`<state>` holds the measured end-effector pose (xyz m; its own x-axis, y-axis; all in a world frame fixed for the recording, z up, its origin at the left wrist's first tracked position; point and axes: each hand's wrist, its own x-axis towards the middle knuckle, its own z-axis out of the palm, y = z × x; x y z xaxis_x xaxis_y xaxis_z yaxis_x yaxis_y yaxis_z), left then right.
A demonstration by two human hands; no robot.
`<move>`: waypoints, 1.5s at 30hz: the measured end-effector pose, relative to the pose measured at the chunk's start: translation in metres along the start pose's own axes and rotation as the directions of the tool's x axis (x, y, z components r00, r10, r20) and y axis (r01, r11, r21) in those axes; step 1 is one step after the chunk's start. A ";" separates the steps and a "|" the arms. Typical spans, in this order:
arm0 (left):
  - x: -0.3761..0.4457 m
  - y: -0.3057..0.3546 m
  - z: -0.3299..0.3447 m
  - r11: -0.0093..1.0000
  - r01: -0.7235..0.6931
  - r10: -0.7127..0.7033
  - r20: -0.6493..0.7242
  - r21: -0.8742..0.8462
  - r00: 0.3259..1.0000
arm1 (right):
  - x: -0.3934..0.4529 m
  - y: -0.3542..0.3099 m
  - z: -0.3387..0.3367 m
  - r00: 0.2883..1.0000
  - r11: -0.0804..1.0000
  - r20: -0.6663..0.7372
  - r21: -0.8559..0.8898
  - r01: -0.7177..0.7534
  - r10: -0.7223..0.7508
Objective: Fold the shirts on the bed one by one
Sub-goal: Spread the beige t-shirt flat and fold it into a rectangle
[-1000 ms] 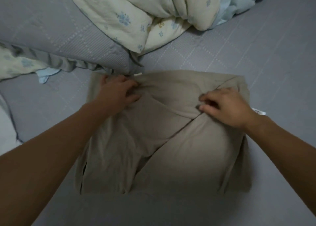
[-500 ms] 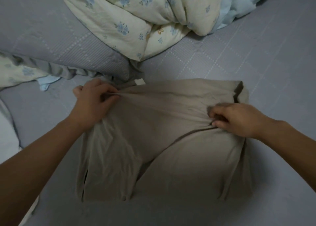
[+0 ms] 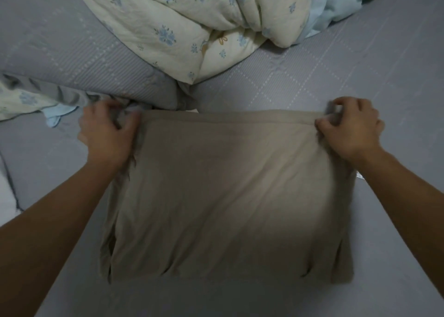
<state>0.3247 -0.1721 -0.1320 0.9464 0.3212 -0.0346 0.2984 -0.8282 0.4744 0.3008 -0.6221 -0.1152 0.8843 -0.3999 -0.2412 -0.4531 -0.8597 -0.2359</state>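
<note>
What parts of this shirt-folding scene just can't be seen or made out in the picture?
- Head view: the beige shirt hides its own sleeves and collar, folded beneath.
- The left hand is motion-blurred, so its grip on the corner is unclear.
- The right hand covers the corner it pinches.
- The floral duvet is cut off by the top edge.
- Other shirts: none visible.

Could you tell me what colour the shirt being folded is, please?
Plain beige shirt, no pattern; the head view shows it.

Shirt (image 3: 228,191): plain beige-tan, no print. Bed sheet (image 3: 360,81): grey-lavender, pale dotted diamond grid. Pillow (image 3: 72,59): same grey with fine stripes and dotted lines. Quilt (image 3: 182,21): cream with small blue flower sprigs; light blue reverse side.
</note>
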 end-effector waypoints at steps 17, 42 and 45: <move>-0.032 -0.057 -0.020 0.895 0.358 -0.358 0.050 -0.267 0.932 | -0.071 0.062 0.014 0.898 0.600 0.047 0.728 -0.331 0.437; -0.142 -0.098 -0.033 0.974 0.114 -0.145 0.151 0.195 0.978 | -0.152 0.074 0.057 0.999 0.999 -0.040 -0.024 -0.037 0.036; -0.155 -0.098 -0.043 0.890 0.452 -0.429 0.221 -0.067 0.876 | -0.185 0.087 0.050 0.932 0.894 -0.143 0.362 -0.263 0.332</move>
<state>0.1431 -0.1208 -0.1356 0.7286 0.5350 -0.4277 0.6849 -0.5608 0.4651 0.0923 -0.6073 -0.1379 0.6900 -0.7038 -0.1690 -0.6789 -0.5483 -0.4883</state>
